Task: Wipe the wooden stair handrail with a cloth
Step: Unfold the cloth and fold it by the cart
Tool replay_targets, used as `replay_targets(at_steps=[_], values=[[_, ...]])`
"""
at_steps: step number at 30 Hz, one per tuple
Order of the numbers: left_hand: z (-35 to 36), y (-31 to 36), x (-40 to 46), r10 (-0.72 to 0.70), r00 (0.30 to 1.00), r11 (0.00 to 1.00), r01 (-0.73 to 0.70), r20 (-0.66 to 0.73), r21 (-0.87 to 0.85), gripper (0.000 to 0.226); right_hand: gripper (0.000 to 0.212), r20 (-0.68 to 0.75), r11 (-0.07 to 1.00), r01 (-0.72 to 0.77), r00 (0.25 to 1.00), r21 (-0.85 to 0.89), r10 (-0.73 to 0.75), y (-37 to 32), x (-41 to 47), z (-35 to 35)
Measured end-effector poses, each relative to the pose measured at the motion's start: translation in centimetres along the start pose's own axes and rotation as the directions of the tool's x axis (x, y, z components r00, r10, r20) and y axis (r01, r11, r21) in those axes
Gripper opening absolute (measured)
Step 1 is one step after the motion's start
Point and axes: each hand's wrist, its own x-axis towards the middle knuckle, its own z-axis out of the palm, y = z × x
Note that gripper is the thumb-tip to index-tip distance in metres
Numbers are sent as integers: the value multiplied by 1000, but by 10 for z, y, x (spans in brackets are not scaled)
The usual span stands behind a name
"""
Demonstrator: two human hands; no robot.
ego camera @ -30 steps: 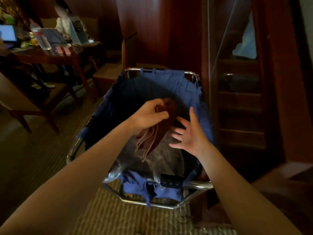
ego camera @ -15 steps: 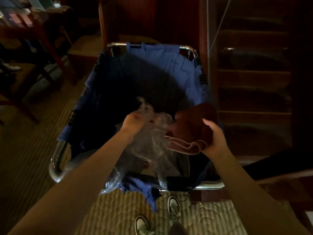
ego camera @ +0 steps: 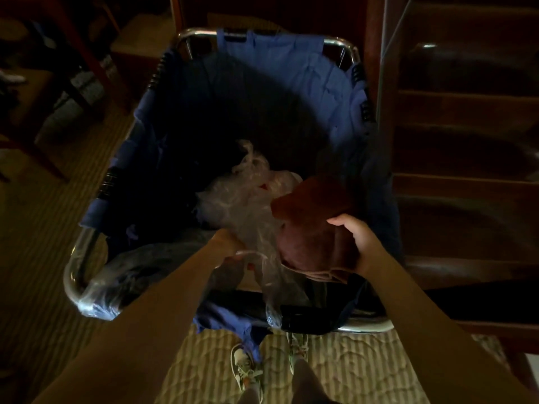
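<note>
Cloth (ego camera: 316, 228): dark red, folded, soft, light; bunch anywhere. Right hand (ego camera: 360, 243) grips its edge; left hand (ego camera: 226, 243) pinches clear plastic bag (ego camera: 242, 205).

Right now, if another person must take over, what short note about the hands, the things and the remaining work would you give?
Left hand: grips the clear plastic bag inside the blue laundry cart.
Right hand: holds the folded brown cloth over the cart.
Done: cloth is in hand.
Left: let go of the bag, turn to the wooden stairs on the right, find the handrail (not clearly visible here), wipe it.
</note>
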Motion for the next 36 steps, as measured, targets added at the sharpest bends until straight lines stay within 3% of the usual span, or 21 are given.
replay_targets(at_steps=[2,5,7,11,14,17,21,22,24,26,31,34,36], values=[[5,9,-2,7,999,979,-15,-39,-204,9,22,-27,997,-4,1000,-78,2,3,6,-2],[2,29,-3,-51,999,772,39,-1,-635,20,27,9,974,-7,1000,-228,9,12,19,-1],[-1,41,-5,-28,997,693,67,67,-718,24,34,30,915,-10,999,-402,24,21,28,8],[-4,53,-7,107,987,866,-35,116,-498,27,20,32,628,2,999,-778,37,53,63,25],[-10,52,-10,157,977,928,-95,147,-361,20,34,29,366,4,998,-931,63,86,96,28],[-15,50,-11,177,974,941,-125,139,-315,18,38,63,199,31,986,-980,157,113,117,25],[-19,41,-17,253,957,962,-232,146,-146,23,65,-8,190,-41,986,-981,167,134,125,3],[-21,38,-20,266,948,962,-251,173,-107,21,63,-12,151,-38,985,-988,172,138,128,-5],[-25,33,-21,283,937,959,-282,205,-36,17,57,-37,-33,-30,972,-999,234,140,133,-16],[-27,28,-17,288,940,955,-295,184,12,19,55,-48,-149,-10,966,-989,252,139,135,-21],[-13,19,-5,341,938,918,-345,59,196,20,46,60,-263,45,997,-964,-49,122,128,-15],[-1,12,-3,347,935,900,-352,69,255,20,41,192,-429,45,932,-902,-306,113,119,-22],[10,13,-4,358,928,868,-372,106,327,22,33,178,-467,-14,915,-884,-363,104,107,-20]])
